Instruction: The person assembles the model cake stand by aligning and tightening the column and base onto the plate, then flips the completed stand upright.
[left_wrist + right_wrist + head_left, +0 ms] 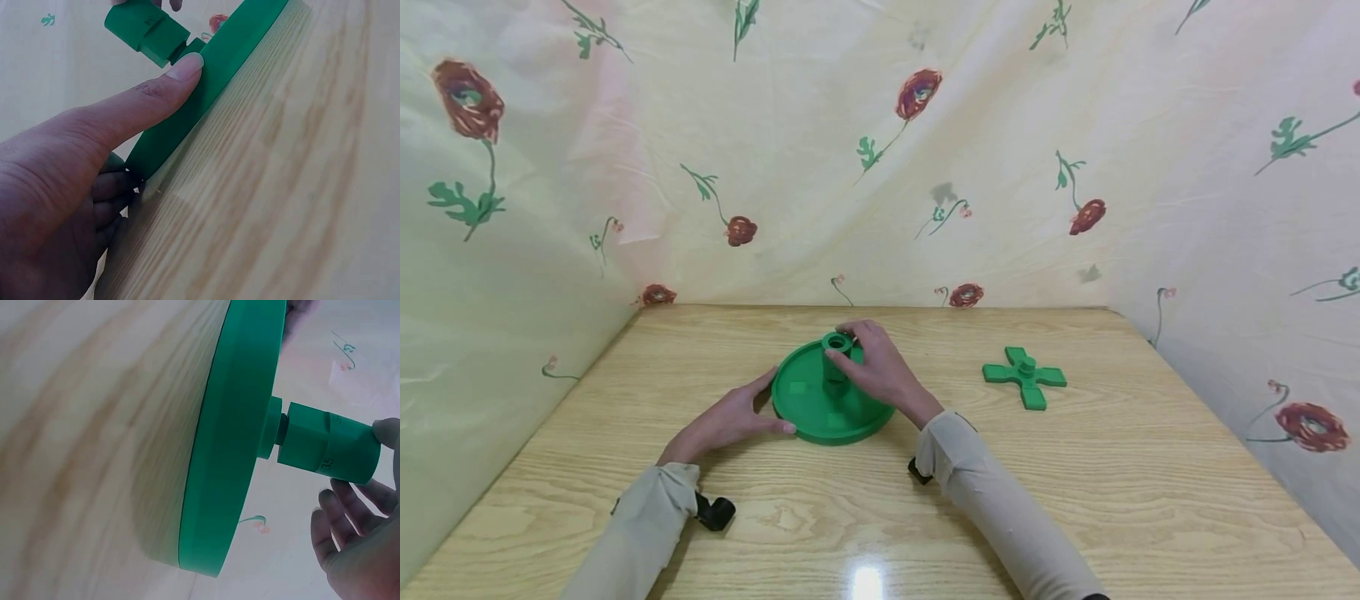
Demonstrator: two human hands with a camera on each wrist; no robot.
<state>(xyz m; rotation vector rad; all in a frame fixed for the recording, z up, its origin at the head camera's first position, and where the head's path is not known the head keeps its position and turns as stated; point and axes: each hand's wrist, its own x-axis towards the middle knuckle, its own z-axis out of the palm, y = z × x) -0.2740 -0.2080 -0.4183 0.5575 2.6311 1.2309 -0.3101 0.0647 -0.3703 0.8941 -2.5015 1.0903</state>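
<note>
A round green tray with a raised rim lies flat on the table. Over its middle stands a hollow green cylinder, open at the top, with small markings on its side. In the right wrist view a narrow neck shows between this cylinder and the tray's central boss. My right hand pinches the cylinder near its upper end, thumb on one side and fingertips on the other. At the tray's left edge my left hand holds the rim, its thumb pressed against the near side and its fingers farther round.
A green cross-shaped piece with a short round peg in its centre lies to the right on the wooden table. Flower-patterned cloth hangs behind the table and along both sides.
</note>
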